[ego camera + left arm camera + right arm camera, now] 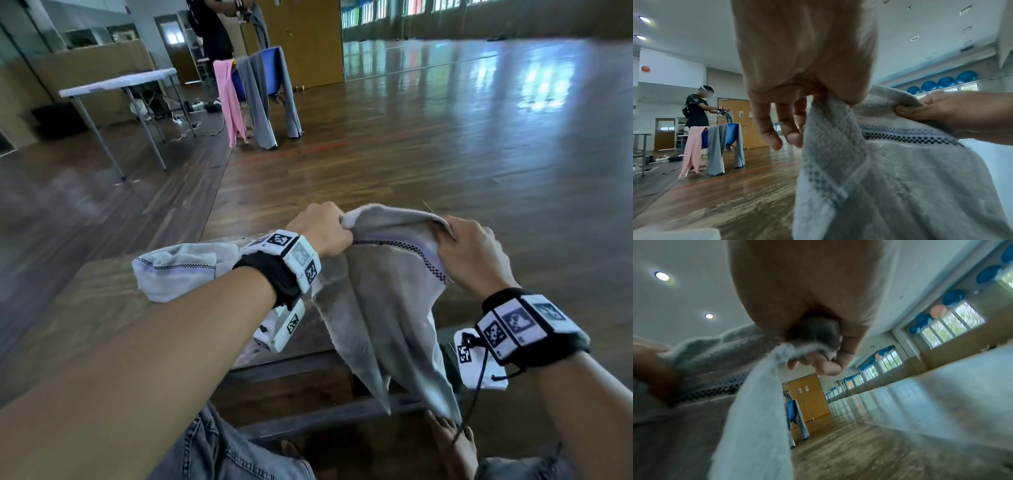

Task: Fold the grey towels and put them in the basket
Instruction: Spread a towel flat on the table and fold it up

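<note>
Item: grey towel [383,274], terry cloth with a woven band of dark checks and a pale blue stripe near one hem; held in the air just above the near edge of the low wooden table [102,291], its lower end hanging down past that edge toward the person's bare feet. Hold: left hand [322,228] pinches the top hem at one corner between thumb and curled forefinger, the other fingers [774,126] hanging loose below; right hand [474,253] bunches the opposite corner in curled fingers, a tuft of cloth showing inside the fist in the right wrist view; the hem sags in a shallow arc between the two hands. Handling, as judged: light, soft and wholly limp, keeps no shape of its own, drapes and twists where unsupported; the pile gives good friction, so slipping is unlikely; not fragile. Best taken at the hem corners, where the stitched edge is firmest, and drawn taut before laying it on the table to fold. Related item: second grey towel [178,267], crumpled, lying on the table to the left of the held one, just behind the left forearm. Basket: not visible in any view
</note>
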The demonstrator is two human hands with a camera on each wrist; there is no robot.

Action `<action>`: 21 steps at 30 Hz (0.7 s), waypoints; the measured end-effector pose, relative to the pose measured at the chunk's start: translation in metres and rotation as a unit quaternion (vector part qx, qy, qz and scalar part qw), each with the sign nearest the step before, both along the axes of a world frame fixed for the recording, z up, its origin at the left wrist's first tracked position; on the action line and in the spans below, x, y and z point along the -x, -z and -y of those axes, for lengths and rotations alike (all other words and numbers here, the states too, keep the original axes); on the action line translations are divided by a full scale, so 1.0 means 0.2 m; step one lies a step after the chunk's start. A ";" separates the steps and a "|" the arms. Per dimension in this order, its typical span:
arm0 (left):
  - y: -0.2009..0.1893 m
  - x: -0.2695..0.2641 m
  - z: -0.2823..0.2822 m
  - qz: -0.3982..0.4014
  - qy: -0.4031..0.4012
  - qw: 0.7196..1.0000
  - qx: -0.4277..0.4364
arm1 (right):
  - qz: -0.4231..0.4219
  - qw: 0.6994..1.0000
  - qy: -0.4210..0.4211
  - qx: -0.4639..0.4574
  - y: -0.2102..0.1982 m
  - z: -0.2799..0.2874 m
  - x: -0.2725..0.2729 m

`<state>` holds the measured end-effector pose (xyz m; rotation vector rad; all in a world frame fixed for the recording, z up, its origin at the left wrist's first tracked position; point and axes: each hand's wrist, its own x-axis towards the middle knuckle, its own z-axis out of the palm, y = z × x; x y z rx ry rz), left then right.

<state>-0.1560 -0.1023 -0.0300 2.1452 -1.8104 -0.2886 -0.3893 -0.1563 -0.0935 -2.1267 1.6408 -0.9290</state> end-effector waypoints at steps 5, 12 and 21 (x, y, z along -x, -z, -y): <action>0.02 -0.08 -0.11 0.036 -0.042 0.997 -0.049 | -0.108 0.992 0.027 -0.065 0.02 -0.05 0.02; 0.10 -0.10 -0.30 0.093 -0.082 0.989 -0.078 | -0.103 0.983 0.022 -0.150 0.06 -0.22 -0.02; -0.03 -0.15 -0.51 0.059 -0.085 0.994 -0.042 | -0.116 0.962 -0.001 -0.248 -0.13 -0.36 0.07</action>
